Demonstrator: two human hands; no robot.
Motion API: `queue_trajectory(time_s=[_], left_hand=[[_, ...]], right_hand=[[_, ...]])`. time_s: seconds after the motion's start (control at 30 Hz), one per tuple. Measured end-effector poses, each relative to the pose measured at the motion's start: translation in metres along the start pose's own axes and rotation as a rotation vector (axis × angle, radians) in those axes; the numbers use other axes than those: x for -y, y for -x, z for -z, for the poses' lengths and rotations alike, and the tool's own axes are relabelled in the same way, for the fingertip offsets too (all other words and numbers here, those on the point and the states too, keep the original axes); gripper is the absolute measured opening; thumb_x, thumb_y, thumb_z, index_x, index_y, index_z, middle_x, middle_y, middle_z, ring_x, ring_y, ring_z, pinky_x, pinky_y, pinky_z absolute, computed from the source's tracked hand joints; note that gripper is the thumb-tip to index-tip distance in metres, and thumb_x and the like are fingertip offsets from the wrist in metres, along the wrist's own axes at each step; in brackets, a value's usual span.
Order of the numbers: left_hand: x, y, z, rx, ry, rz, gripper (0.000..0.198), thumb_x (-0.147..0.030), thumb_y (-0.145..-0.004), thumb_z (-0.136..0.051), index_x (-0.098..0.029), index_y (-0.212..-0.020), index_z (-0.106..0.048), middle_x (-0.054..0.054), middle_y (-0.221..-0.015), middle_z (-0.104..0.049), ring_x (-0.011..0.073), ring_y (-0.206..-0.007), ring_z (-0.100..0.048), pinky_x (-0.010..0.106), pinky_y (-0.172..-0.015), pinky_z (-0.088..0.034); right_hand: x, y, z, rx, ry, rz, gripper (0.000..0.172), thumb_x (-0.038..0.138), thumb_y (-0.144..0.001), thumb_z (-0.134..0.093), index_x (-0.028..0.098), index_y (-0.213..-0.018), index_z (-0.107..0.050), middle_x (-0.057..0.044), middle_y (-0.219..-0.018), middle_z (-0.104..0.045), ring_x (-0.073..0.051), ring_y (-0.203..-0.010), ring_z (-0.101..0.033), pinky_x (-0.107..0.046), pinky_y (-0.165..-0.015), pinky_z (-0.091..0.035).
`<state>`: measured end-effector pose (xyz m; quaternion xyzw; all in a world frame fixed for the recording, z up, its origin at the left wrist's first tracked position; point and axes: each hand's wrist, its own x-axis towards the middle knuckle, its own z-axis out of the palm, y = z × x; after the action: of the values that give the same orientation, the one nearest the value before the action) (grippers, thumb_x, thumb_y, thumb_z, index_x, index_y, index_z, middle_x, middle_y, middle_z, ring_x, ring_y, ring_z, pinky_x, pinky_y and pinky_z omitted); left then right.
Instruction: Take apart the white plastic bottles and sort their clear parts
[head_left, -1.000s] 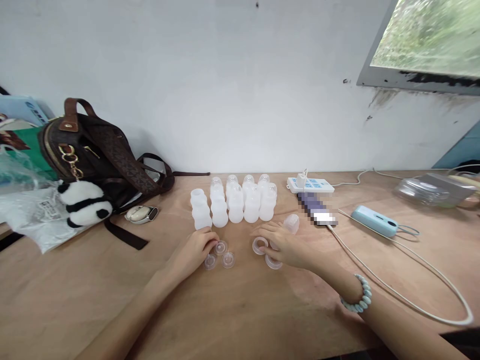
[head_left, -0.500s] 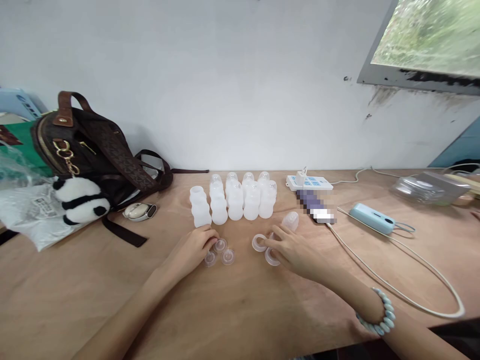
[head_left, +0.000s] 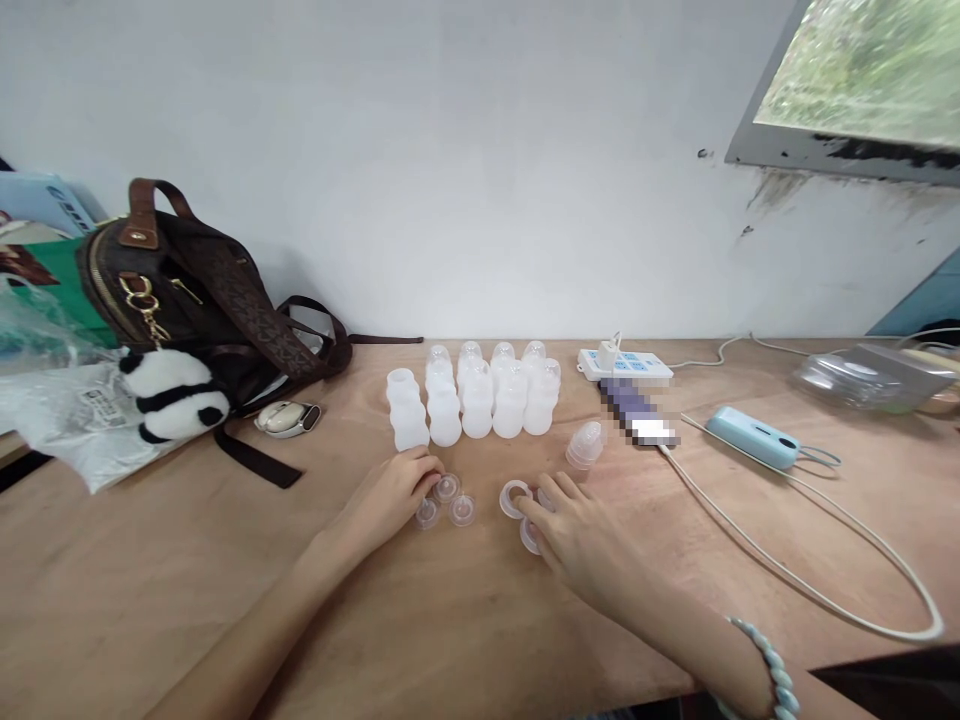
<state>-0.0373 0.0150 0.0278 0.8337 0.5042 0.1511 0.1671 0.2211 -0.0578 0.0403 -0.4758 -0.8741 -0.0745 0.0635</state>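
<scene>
My left hand [head_left: 401, 492] rests on the table with its fingers curled together beside several clear bottle nipples [head_left: 463, 510]; whatever lies under the fingertips is hidden. Across from it, my right hand [head_left: 566, 510] has its fingers apart over some translucent collar rings [head_left: 515, 498], touching them and partly covering them. Behind the hands, white wavy-sided baby bottles [head_left: 477, 402] stand upright in two rows, most with clear dome caps. The leftmost bottle [head_left: 408, 410] is uncapped, its mouth showing. A few clear dome caps [head_left: 586, 444] lie nested just beyond my right hand.
On the left are a brown backpack [head_left: 187, 270] with a panda plush [head_left: 176, 395], a plastic bag [head_left: 82, 420] and a watch [head_left: 288, 418]. A power strip [head_left: 626, 366], phone [head_left: 637, 412], looping white cable [head_left: 810, 593], light-blue power bank [head_left: 754, 437] and clear plastic containers [head_left: 855, 377] occupy the right.
My right hand has drawn back toward me, and the rings under it have shifted nearer and slightly left. The nested caps are now uncovered. My left hand stays by the nipples.
</scene>
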Motion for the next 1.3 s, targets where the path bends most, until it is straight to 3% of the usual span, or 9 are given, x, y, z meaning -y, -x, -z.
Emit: queue_trajectory(time_s=[0.23,0.33,0.53,0.67,0.77,0.83,0.97,1.1,1.3], left_hand=[[0.004,-0.001,-0.004,-0.034,0.062,-0.070,0.029,-0.016,-0.093,-0.043,-0.022,-0.108,-0.066,0.005,-0.104,-0.064,0.0212,-0.091,-0.062,0.031,-0.079,-0.045],[0.006,-0.003,-0.005,-0.010,0.135,-0.131,0.029,-0.010,-0.091,-0.043,-0.020,-0.099,-0.069,0.006,-0.101,-0.064,0.0201,-0.094,-0.061,0.031,-0.083,-0.046],[-0.001,-0.002,-0.001,0.050,0.235,-0.121,0.028,-0.010,-0.089,-0.045,-0.017,-0.093,-0.071,0.005,-0.092,-0.063,0.0171,-0.082,-0.061,0.028,-0.077,-0.047],[-0.009,0.000,-0.001,0.074,0.277,-0.151,0.029,-0.012,-0.090,-0.044,-0.018,-0.094,-0.072,0.004,-0.089,-0.062,0.0153,-0.076,-0.059,0.026,-0.073,-0.047],[-0.014,0.001,-0.003,0.091,0.295,-0.156,0.029,-0.013,-0.089,-0.045,-0.018,-0.094,-0.072,0.004,-0.087,-0.061,0.0151,-0.075,-0.058,0.026,-0.071,-0.046],[-0.015,0.002,-0.004,0.103,0.305,-0.155,0.028,-0.012,-0.089,-0.045,-0.018,-0.094,-0.073,0.004,-0.087,-0.060,0.0147,-0.074,-0.058,0.025,-0.071,-0.046],[-0.018,0.004,-0.006,0.114,0.329,-0.149,0.026,-0.015,-0.090,-0.046,-0.018,-0.094,-0.072,0.003,-0.088,-0.060,0.0134,-0.073,-0.058,0.023,-0.068,-0.046],[-0.023,0.007,-0.007,0.104,0.282,-0.174,0.028,-0.013,-0.091,-0.043,-0.018,-0.094,-0.071,0.004,-0.088,-0.060,0.0139,-0.075,-0.058,0.024,-0.069,-0.046],[-0.020,0.008,-0.011,0.059,0.195,-0.208,0.041,0.000,-0.082,-0.035,-0.018,-0.100,-0.068,0.003,-0.086,-0.060,0.0145,-0.076,-0.059,0.026,-0.072,-0.046]], right_hand=[[0.002,0.000,0.008,0.077,-0.035,-0.078,0.031,0.007,-0.086,-0.056,0.020,-0.114,-0.060,-0.010,-0.105,-0.062,-0.027,-0.094,-0.057,-0.036,-0.073,-0.047],[-0.004,0.000,0.007,0.078,-0.062,-0.079,0.031,0.007,-0.086,-0.058,0.020,-0.114,-0.060,-0.010,-0.104,-0.061,-0.027,-0.097,-0.057,-0.038,-0.077,-0.048],[-0.012,-0.002,0.000,0.017,-0.042,-0.072,0.028,0.008,-0.084,-0.062,0.021,-0.108,-0.062,-0.009,-0.100,-0.062,-0.028,-0.095,-0.058,-0.037,-0.074,-0.048],[-0.016,-0.008,-0.001,-0.085,-0.104,-0.060,0.009,0.011,-0.087,-0.058,0.018,-0.091,-0.062,-0.007,-0.092,-0.063,-0.024,-0.086,-0.058,-0.034,-0.070,-0.045],[-0.021,-0.025,0.001,-0.232,-0.124,-0.036,0.015,0.012,-0.092,-0.050,0.017,-0.084,-0.061,-0.007,-0.086,-0.065,-0.022,-0.082,-0.057,-0.035,-0.071,-0.043],[-0.024,-0.043,0.006,-0.353,-0.096,-0.022,0.017,0.011,-0.093,-0.047,0.017,-0.092,-0.063,-0.008,-0.090,-0.068,-0.024,-0.087,-0.057,-0.037,-0.078,-0.043],[-0.032,-0.089,0.022,-0.498,0.009,0.004,0.028,0.010,-0.093,-0.047,0.014,-0.119,-0.059,-0.011,-0.122,-0.065,-0.028,-0.118,-0.052,-0.046,-0.102,-0.035],[-0.037,-0.128,0.029,-0.464,0.072,0.056,0.037,0.015,-0.096,-0.047,0.010,-0.132,-0.051,-0.013,-0.133,-0.060,-0.031,-0.138,-0.038,-0.056,-0.116,-0.017],[-0.038,-0.136,0.030,-0.458,0.014,0.058,0.024,0.009,-0.092,-0.051,0.015,-0.113,-0.060,-0.010,-0.113,-0.069,-0.029,-0.131,-0.048,-0.057,-0.118,-0.017]])
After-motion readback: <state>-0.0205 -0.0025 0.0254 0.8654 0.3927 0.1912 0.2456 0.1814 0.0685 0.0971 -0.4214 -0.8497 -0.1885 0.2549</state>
